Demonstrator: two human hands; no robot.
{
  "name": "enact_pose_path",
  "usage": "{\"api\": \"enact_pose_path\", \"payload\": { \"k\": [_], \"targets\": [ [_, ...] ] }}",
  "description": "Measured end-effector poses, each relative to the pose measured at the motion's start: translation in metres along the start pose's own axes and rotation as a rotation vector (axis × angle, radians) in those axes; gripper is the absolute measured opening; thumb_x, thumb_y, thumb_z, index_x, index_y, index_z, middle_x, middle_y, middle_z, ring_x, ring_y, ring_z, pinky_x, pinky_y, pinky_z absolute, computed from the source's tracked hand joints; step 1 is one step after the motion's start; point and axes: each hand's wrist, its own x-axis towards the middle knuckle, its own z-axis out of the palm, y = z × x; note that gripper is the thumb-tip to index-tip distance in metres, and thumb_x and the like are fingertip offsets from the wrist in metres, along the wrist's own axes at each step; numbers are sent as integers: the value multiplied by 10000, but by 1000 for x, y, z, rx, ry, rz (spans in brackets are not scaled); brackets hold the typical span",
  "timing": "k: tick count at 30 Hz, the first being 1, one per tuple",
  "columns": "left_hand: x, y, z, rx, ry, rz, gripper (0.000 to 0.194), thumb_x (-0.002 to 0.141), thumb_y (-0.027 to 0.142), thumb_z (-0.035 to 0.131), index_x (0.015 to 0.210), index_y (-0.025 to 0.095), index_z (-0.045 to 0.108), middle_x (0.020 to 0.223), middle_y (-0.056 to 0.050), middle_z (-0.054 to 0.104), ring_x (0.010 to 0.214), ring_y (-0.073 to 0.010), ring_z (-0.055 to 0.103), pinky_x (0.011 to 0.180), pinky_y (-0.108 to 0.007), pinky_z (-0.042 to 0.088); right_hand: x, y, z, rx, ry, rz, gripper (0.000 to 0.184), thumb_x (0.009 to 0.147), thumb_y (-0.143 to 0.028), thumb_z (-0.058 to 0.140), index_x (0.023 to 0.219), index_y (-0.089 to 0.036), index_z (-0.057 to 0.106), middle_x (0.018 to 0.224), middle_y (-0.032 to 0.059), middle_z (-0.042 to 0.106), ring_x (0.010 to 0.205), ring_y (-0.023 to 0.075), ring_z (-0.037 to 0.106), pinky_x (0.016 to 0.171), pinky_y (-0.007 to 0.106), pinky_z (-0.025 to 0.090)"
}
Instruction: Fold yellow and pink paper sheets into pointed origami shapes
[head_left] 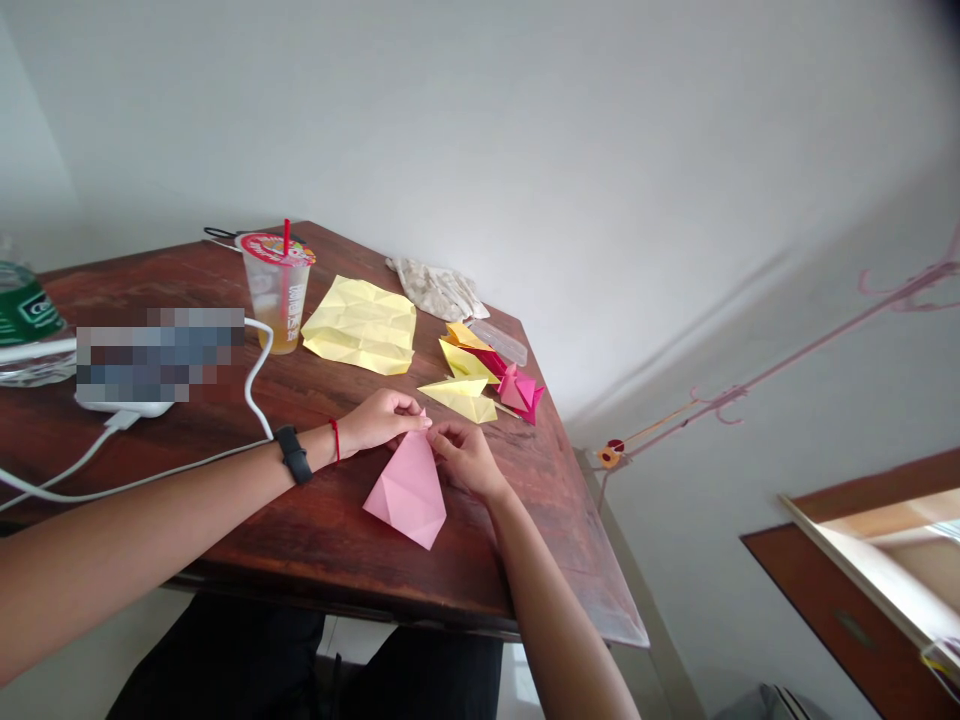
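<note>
A folded sheet of pink origami paper [410, 487] lies at the front of the wooden table, its wide, creased end toward me and its narrow tip pointing away. My left hand [379, 420] pinches that tip from the left, thumb and forefinger closed on the paper. From the right, my right hand [466, 455] has its fingers bent against the same narrow end, close to the left fingertips. Just beyond my hands rests a pale yellow folded paper piece [463, 397]. Farther back, a creased yellow paper sheet [361, 325] is spread flat.
Several folded papers in orange, yellow and pink, including a magenta one [534, 402], sit near the table's right edge. A drink cup [274, 290] with a straw stands behind. A white cable [180, 475] runs past my left forearm; a water bottle [30, 310] and crumpled cloth [439, 288] also lie around.
</note>
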Motion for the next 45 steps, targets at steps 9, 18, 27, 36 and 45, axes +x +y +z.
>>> {"api": "enact_pose_path", "payload": {
  "k": [9,18,27,36,45],
  "targets": [
    [1,6,-3,124,65,130,323,728,431,764,583,181,621,562,29,549,533,-124,462,504,-228,329,-3,-2,-2,-86,-13,-66,335,867,-487,693,815,-157,712,728,20,667,614,137,578,566,255,493],
    [9,10,-18,124,168,156,311,712,441,762,652,150,670,637,25,585,629,-132,470,622,-254,331,4,10,-10,-155,5,-77,306,862,-459,686,824,-156,709,782,18,679,678,141,568,612,253,455],
    [13,7,-22,-10,332,129,319,721,447,777,691,159,643,644,33,562,606,-121,496,527,-216,378,2,8,-11,-188,5,-89,301,917,-455,593,792,-182,620,689,-4,609,611,151,550,573,269,446],
    [10,13,-25,-19,122,30,362,728,404,820,904,173,604,893,-21,674,712,-152,676,600,-313,628,11,8,-22,-343,429,-217,269,939,-411,492,786,-200,561,726,20,613,694,183,551,635,293,419],
    [3,7,-17,329,-266,-43,493,839,503,746,1173,144,693,871,-100,772,695,-215,763,586,-291,615,14,9,-42,-335,430,-291,247,893,-361,614,826,-165,748,876,69,764,799,206,658,735,311,470]
  ]
}}
